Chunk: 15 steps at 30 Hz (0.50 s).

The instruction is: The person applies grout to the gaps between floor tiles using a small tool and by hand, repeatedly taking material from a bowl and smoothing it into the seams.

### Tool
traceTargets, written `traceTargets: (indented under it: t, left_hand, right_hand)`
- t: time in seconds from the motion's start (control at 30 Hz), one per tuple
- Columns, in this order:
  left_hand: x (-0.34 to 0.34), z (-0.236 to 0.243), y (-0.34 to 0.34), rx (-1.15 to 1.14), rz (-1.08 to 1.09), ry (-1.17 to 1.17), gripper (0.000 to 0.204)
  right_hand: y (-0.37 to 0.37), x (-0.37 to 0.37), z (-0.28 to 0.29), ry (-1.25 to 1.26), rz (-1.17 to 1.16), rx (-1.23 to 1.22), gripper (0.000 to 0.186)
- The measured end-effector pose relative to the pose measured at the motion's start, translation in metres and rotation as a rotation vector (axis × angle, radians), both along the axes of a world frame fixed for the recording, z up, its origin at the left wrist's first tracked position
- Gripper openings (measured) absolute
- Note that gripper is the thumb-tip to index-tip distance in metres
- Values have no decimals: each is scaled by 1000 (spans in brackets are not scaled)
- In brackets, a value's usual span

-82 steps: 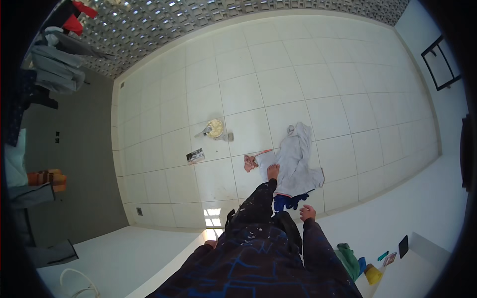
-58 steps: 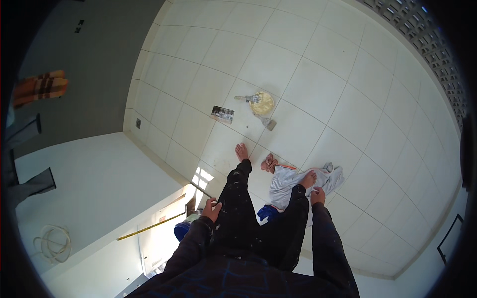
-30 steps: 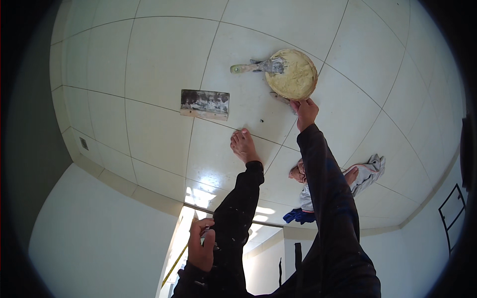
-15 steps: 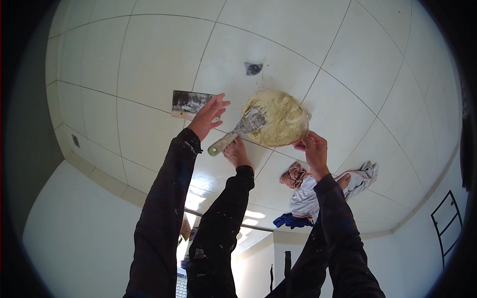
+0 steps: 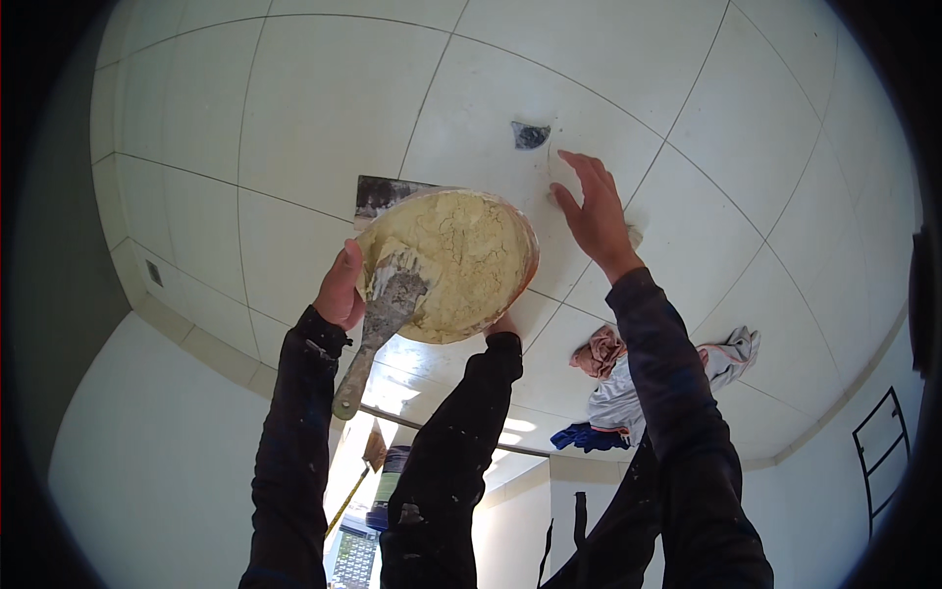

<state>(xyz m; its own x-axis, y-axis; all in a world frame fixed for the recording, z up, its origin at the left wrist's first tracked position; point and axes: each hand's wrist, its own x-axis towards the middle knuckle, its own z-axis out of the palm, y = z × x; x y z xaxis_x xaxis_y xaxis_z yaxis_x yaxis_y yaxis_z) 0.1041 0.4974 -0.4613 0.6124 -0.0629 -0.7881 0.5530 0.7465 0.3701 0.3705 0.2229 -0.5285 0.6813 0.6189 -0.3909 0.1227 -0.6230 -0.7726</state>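
Observation:
My left hand (image 5: 341, 290) grips the left rim of a round bucket (image 5: 531, 263), the thumb along the edge and the other fingers mostly hidden. Pale yellow filler paste (image 5: 469, 250) with a cracked, lumpy surface fills it. A smeared putty knife (image 5: 392, 299) rests with its blade in the paste, its handle sticking out over the near-left rim. My right hand (image 5: 601, 218) hovers right of the bucket, fingers apart, holding nothing. Partly covered by the bucket, a flat rectangular trowel blade (image 5: 385, 193) lies beyond it on the floor.
A dark shard-like piece (image 5: 531, 135) lies on the tiled floor (image 5: 324, 108) ahead. At the right are a brown cloth (image 5: 598, 353), a grey-white cloth (image 5: 613, 404) and a blue cloth (image 5: 589, 437). My bare foot (image 5: 503, 325) shows just behind the bucket.
The bucket has come left and closer, with the putty knife in it. My left hand has taken its rim; my right hand has let go and moved up and away.

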Motion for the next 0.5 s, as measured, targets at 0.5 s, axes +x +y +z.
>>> traceTargets:
  t: [0.5]
  left_hand:
    - [-40, 183, -100, 121, 270, -11, 86]
  right_hand:
    - [-57, -101, 45, 333, -444, 70, 30]
